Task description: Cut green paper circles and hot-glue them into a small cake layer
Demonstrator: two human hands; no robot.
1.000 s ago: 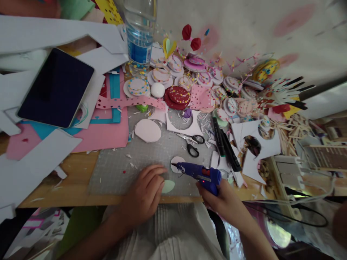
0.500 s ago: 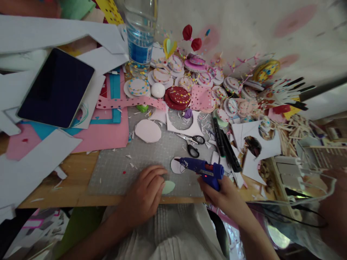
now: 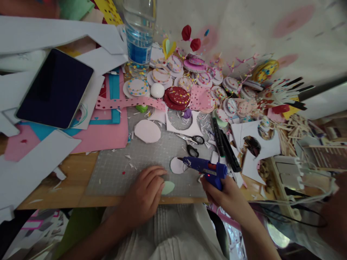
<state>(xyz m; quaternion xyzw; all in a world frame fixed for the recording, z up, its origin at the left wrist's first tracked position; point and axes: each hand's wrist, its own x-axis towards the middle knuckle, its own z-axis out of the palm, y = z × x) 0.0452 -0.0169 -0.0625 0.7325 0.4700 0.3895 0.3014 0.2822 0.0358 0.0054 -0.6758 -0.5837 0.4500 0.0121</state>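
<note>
My right hand (image 3: pixel 223 195) is wrapped round the grip of a blue hot glue gun (image 3: pixel 207 169) with a small red light lit. Its nozzle points left, over the right part of a small white paper disc (image 3: pixel 176 165) lying on the grey cutting mat (image 3: pixel 114 173). Curled at the mat's front edge, my left hand (image 3: pixel 149 191) pinches the left end of a pale green paper oval (image 3: pixel 168 187); the grip is partly hidden. Black-handled scissors (image 3: pixel 193 144) lie beyond the disc, partly open. A larger white disc (image 3: pixel 148 131) rests farther left.
Decorated layered discs (image 3: pixel 177 97) crowd the back, beside a water bottle (image 3: pixel 139 43). Left lie a dark tablet (image 3: pixel 55 88), pink sheets (image 3: pixel 108 139) and white offcuts. Black markers (image 3: pixel 229 150), cut white board (image 3: pixel 260 133) and wooden sticks (image 3: pixel 295 126) are at right.
My right hand has drawn the glue gun slightly right, so its nozzle has shifted right across the small white disc. My left hand stays in place by the green oval.
</note>
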